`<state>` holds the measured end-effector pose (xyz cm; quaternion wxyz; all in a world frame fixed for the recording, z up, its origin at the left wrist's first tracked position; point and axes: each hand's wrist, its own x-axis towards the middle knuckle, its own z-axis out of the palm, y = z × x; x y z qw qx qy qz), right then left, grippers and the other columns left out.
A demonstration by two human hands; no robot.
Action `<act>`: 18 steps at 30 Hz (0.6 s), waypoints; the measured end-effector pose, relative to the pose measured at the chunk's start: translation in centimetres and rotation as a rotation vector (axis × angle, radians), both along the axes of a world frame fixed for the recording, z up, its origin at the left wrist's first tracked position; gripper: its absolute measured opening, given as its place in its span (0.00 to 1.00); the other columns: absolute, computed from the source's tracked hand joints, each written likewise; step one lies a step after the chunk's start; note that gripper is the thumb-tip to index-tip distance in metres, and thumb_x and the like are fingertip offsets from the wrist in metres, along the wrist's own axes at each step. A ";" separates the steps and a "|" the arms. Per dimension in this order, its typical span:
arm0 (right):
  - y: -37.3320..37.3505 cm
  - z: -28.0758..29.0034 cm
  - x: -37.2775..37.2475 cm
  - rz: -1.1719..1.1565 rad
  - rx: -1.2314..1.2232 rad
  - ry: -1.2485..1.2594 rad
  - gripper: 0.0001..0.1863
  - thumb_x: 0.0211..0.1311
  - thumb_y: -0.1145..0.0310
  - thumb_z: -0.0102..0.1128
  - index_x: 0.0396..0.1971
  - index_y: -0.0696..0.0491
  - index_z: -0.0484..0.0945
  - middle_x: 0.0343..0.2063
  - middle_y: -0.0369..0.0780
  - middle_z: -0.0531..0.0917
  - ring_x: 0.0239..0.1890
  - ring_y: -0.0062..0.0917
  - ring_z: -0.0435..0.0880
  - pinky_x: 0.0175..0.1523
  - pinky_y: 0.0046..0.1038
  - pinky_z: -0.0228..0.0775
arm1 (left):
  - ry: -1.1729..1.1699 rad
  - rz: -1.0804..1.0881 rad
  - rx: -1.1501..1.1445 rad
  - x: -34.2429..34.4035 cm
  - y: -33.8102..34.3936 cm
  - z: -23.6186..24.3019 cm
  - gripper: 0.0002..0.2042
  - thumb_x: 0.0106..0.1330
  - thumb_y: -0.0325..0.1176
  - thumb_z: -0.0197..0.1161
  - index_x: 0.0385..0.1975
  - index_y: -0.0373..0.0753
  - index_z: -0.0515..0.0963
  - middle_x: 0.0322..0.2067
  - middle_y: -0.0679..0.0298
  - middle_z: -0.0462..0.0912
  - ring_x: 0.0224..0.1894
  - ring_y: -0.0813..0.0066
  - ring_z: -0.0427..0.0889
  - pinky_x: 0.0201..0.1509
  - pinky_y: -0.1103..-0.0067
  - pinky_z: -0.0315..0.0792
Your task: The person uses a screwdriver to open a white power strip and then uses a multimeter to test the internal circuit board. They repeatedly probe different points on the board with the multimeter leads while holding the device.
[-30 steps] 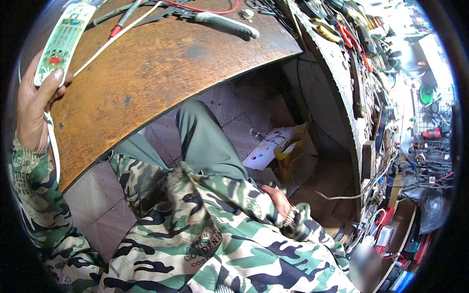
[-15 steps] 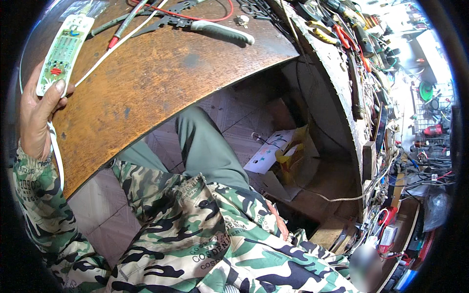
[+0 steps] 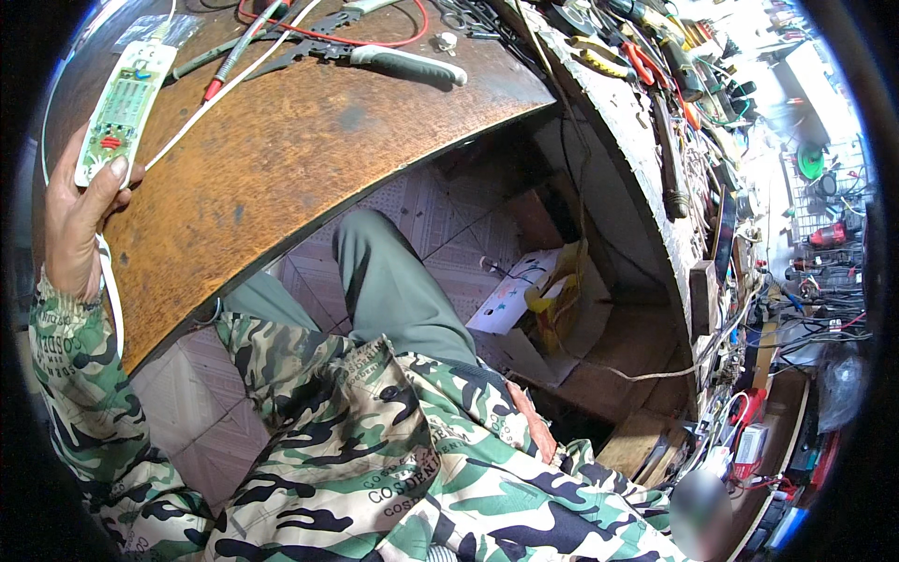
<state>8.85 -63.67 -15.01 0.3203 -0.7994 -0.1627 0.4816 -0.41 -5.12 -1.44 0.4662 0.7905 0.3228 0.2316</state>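
My left hand grips a white open-cased device with a green circuit board and a red part, thumb on its lower end, at the wooden desk's left side. A white cable hangs from behind that hand. Beside the board lie a red-tipped probe, a white wire and grey-handled pliers. My right hand is low by my lap at the camouflage jacket, its fingers mostly hidden.
A crowded side bench holds pliers, cords and assorted tools along the right, with wire racks beyond. Under the desk are my legs, a cardboard box and a white printed sheet on tiled floor.
My left hand and the board appear slightly lower and further right in the picture. My right hand has slipped further down beside the jacket, showing less of its fingers.
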 end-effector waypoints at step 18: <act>1.5 0.8 0.9 -0.009 0.067 -0.101 0.50 0.55 0.46 0.62 0.71 0.56 0.50 0.69 0.54 0.58 0.71 0.43 0.57 0.74 0.36 0.46 | 0.000 0.001 -0.001 -0.1 0.1 -0.1 0.33 0.64 0.43 0.66 0.64 0.33 0.63 0.43 0.63 0.79 0.40 0.85 0.79 0.42 0.90 0.74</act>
